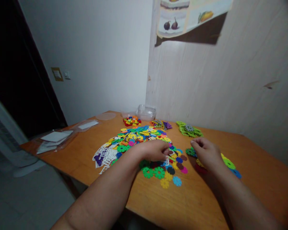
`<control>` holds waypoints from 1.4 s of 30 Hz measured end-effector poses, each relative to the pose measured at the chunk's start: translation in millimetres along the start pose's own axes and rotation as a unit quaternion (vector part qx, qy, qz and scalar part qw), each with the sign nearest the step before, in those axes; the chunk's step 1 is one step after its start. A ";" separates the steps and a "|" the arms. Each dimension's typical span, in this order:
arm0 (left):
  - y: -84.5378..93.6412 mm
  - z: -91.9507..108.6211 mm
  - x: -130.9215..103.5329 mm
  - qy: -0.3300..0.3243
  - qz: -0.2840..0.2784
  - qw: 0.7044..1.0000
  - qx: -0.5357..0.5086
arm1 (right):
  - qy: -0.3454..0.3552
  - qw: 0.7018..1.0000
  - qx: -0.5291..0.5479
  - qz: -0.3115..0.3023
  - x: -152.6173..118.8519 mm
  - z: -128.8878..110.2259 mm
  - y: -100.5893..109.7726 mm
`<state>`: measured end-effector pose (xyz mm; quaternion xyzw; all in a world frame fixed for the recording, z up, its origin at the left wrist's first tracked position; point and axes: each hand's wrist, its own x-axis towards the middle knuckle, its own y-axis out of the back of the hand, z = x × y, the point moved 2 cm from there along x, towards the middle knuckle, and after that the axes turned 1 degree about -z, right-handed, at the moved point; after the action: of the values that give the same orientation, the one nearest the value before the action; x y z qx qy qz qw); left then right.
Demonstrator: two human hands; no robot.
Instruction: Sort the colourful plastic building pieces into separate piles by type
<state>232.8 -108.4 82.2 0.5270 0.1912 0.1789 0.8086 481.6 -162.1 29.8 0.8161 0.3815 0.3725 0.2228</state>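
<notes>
A big pile of coloured plastic snowflake discs (139,135) covers the middle of the wooden table (206,198). My left hand (155,150) rests palm down on the near edge of that pile, fingers curled among the discs. My right hand (206,152) lies to the right, fingers bent over a small group of green, yellow and blue discs (229,164). Whether either hand pinches a disc is hidden by the fingers. Loose green, yellow and blue discs (163,177) lie just in front of my left hand.
A stack of green discs (189,130) and a small mixed stack (162,124) sit further back. A clear plastic box (147,112) and its lid (107,116) stand by the wall. Plastic bags with white sheets (55,139) lie at the left. White ladder pieces (105,156) edge the pile.
</notes>
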 end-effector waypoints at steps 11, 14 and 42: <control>13.6 -45.4 1.6 0.108 0.121 0.986 -0.031 | 0.063 0.965 0.098 -0.235 -39.7 -42.5 -35.0; 11.8 -52.2 4.4 0.120 0.113 0.986 -0.013 | 0.124 0.957 0.008 -0.263 -53.9 -67.7 -36.6; 10.3 -59.3 9.5 0.138 0.142 0.980 0.021 | -0.136 0.988 -0.040 -0.065 18.6 44.6 38.5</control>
<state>210.6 -53.3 68.5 0.5356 0.2278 0.3592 0.7295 541.9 -174.5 35.1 0.8231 0.3843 0.2584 0.3289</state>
